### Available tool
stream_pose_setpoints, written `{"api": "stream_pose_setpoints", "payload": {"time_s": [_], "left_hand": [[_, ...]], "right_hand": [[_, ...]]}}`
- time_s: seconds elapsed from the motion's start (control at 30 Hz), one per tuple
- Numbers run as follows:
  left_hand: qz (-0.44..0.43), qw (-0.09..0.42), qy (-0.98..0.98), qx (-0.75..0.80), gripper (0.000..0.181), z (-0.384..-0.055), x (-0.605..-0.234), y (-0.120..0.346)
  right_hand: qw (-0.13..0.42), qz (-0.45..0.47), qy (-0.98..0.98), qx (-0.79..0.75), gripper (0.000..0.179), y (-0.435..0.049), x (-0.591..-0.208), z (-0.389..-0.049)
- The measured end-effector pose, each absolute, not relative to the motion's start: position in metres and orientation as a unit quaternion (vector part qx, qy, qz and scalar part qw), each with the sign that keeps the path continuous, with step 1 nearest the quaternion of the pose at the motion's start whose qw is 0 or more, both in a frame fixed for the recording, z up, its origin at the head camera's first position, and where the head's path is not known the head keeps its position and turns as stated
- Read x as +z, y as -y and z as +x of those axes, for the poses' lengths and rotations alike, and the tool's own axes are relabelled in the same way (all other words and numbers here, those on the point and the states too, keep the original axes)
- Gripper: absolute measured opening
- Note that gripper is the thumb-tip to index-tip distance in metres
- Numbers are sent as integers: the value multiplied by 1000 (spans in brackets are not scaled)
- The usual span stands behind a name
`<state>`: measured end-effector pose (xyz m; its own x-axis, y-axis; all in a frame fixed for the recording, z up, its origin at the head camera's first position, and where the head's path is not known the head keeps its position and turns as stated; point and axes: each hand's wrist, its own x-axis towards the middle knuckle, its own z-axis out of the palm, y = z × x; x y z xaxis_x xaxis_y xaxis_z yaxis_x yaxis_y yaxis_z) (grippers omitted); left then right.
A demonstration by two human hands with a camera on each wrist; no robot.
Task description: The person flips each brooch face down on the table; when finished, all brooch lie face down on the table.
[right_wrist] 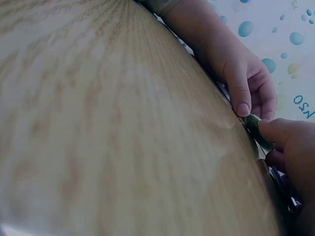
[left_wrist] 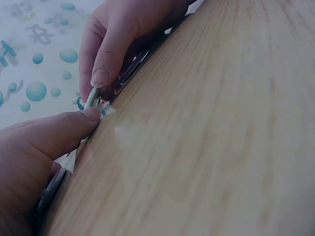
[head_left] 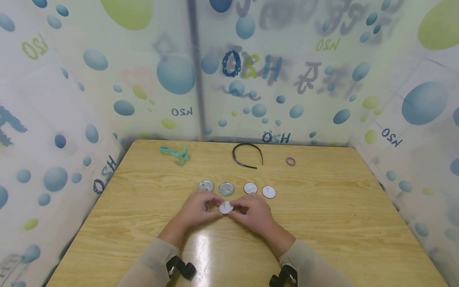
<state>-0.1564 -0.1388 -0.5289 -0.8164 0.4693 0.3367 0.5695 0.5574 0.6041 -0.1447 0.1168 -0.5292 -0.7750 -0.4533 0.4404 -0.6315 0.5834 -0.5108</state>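
Between both hands, a little above the wooden table, is a small round badge [head_left: 226, 207], its white side facing up with a thin dark line on it. My left hand [head_left: 201, 209] pinches its left edge with thumb and fingers, while my right hand [head_left: 254, 213] pinches the right edge. In the right wrist view the badge [right_wrist: 259, 132] shows a dark green side. Part of a grey disc [head_left: 206, 207] peeks out under the left hand. Something purple and yellow [head_left: 244, 210] is mostly covered by the right hand.
Just beyond the hands lie two silver metal discs [head_left: 226, 189] and two white discs with red rims [head_left: 269, 192]. Farther back are a teal claw clip [head_left: 175, 154], a black headband [head_left: 234, 156] and a purple ring [head_left: 291, 161]. Patterned walls [head_left: 236, 119] enclose the table [head_left: 340, 223].
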Motion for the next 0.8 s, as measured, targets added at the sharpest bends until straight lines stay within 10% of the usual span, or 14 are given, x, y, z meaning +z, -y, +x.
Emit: {"api": "stream_pose_setpoints", "payload": {"time_s": [0.8], "left_hand": [[-313, 107, 872, -362, 33, -158, -534, 140]], "right_hand": [[170, 344, 867, 317, 18, -116, -530, -144]]}}
